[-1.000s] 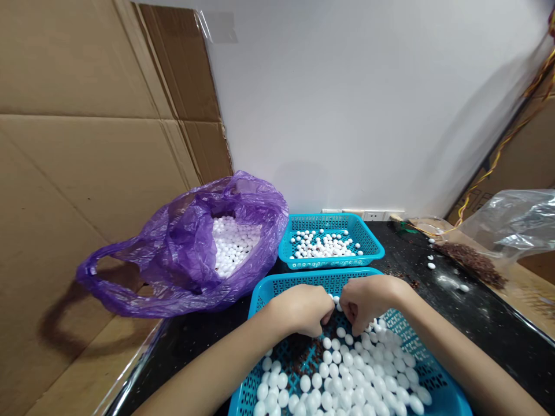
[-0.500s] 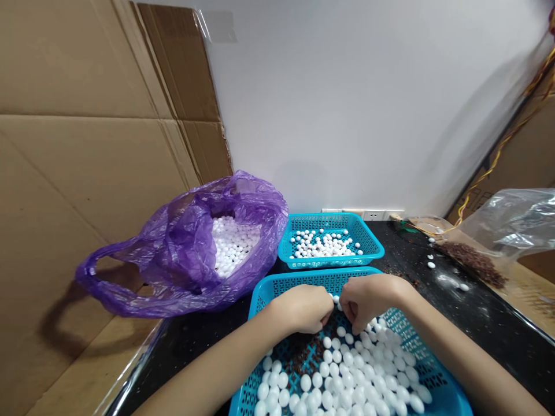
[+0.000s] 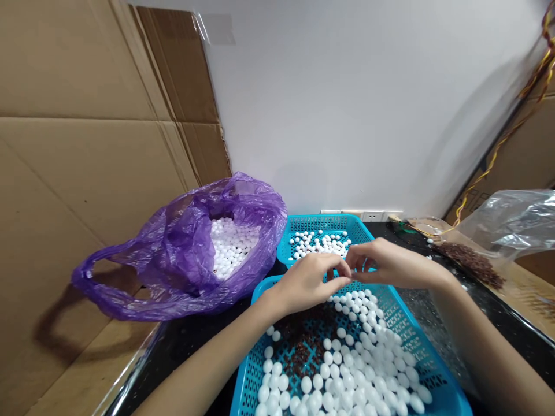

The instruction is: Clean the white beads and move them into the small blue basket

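Observation:
My left hand [image 3: 310,283] and my right hand [image 3: 384,263] meet fingertip to fingertip above the far end of a blue perforated basket [image 3: 429,346]. Both have thumb and fingers pinched together; anything between them is too small or hidden to make out. Below them, the basket holds many smooth white balls [image 3: 359,375], densest at the near right. Dark brown crumbs [image 3: 303,349] lie on its floor at the left. Just beyond my fingers is a second blue basket [image 3: 323,218] with smaller-looking white balls [image 3: 321,247], its right front partly covered by my right hand.
An open purple plastic bag [image 3: 177,237] of white balls [image 3: 234,245] leans at the left by cardboard [image 3: 87,173]. On the right of the black countertop [image 3: 416,306] are brown granules [image 3: 470,263], a clear plastic bag [image 3: 515,222] and twisted wires [image 3: 489,167]. Wall sockets [image 3: 372,216] sit behind.
Both hands have risen from among the balls and moved away from me, over the basket's far end, with fingertips now brought together. White balls they covered now show.

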The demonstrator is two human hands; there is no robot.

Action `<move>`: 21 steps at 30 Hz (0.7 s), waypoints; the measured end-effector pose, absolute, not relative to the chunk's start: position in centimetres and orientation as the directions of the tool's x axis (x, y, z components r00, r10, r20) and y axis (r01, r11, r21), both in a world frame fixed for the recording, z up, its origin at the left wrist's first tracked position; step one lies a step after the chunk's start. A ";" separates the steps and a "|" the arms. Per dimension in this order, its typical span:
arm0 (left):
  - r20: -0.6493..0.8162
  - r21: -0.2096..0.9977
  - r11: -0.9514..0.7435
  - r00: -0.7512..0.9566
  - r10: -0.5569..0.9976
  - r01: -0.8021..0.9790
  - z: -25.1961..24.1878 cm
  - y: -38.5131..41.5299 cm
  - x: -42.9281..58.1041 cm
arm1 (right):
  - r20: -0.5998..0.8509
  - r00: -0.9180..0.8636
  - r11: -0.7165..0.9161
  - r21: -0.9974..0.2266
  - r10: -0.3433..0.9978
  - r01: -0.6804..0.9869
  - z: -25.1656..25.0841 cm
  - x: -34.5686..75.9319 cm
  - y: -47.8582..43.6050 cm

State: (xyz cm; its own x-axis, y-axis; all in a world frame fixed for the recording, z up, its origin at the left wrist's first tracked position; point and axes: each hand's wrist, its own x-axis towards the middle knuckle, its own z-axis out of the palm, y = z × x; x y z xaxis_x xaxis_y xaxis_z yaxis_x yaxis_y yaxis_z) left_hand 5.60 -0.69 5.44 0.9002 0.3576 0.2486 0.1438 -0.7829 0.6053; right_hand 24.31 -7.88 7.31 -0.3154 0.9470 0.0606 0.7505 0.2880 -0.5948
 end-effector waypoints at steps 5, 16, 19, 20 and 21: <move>0.220 0.964 -0.251 0.789 0.573 -0.087 6.2 -0.4 5.8 | 0.338 -0.034 0.336 -0.912 0.940 0.237 8.6 23.7 -8.3; 0.078 0.940 0.215 0.781 0.619 -0.265 6.8 -1.2 5.4 | 0.281 0.084 0.292 -0.936 0.956 -0.196 7.9 20.2 -8.5; 0.110 0.912 0.257 0.796 0.595 -0.318 6.8 -1.1 5.3 | 0.283 0.064 0.290 -0.933 0.957 -0.211 7.7 20.0 -8.4; 0.123 0.903 0.269 0.802 0.585 -0.335 6.8 -1.1 5.3 | 0.284 0.057 0.290 -0.933 0.957 -0.214 7.7 20.0 -8.4; 0.137 0.896 0.276 0.808 0.573 -0.348 6.8 -1.0 5.3 | 0.285 0.050 0.289 -0.932 0.957 -0.219 7.6 20.0 -8.3</move>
